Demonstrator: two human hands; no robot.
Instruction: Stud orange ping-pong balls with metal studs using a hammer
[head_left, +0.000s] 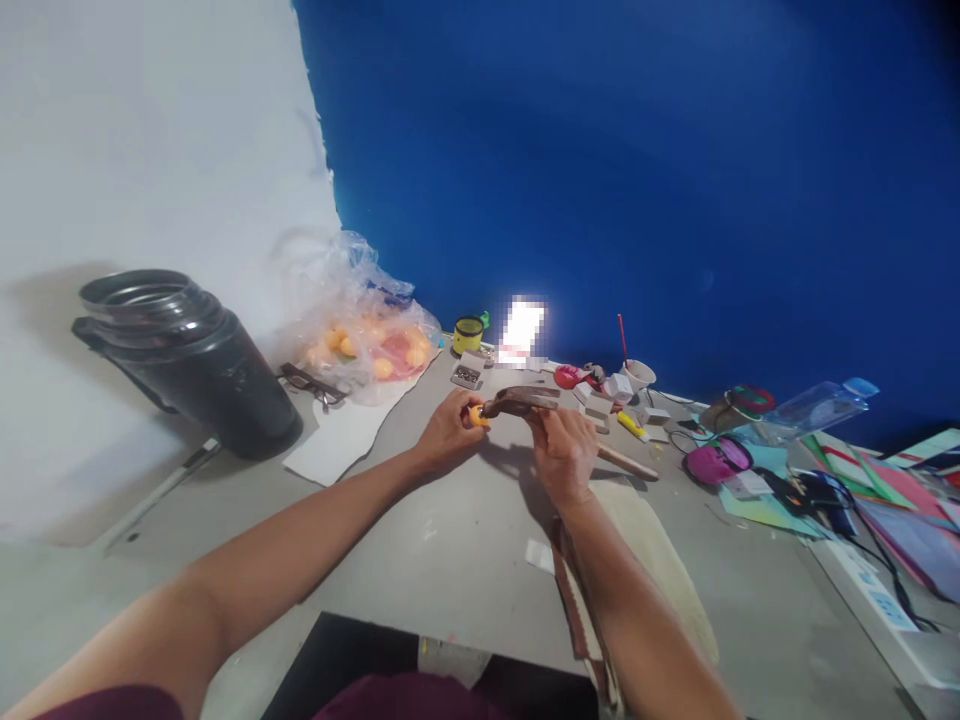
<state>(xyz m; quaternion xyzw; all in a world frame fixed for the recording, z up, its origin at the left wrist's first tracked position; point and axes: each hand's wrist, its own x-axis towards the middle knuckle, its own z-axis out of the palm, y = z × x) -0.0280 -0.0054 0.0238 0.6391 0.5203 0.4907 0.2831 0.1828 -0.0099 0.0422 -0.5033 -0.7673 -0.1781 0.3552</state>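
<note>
My left hand is closed, pinching a small orange ball between thumb and fingers. My right hand grips a claw hammer close under its rusty brown head. The wooden handle sticks out to the right behind that hand. The hammer's striking face points left and meets the orange ball, or nearly so; whether they touch I cannot tell. Both hands are held over the grey table. Just beyond them is a small box of metal bits, too small to name.
A large dark flask leans into view at left, beside eyeglasses and a clear bag of orange balls. Small boxes and a white cup line the back. At right lie a pink pouch, a clear bottle and a power strip.
</note>
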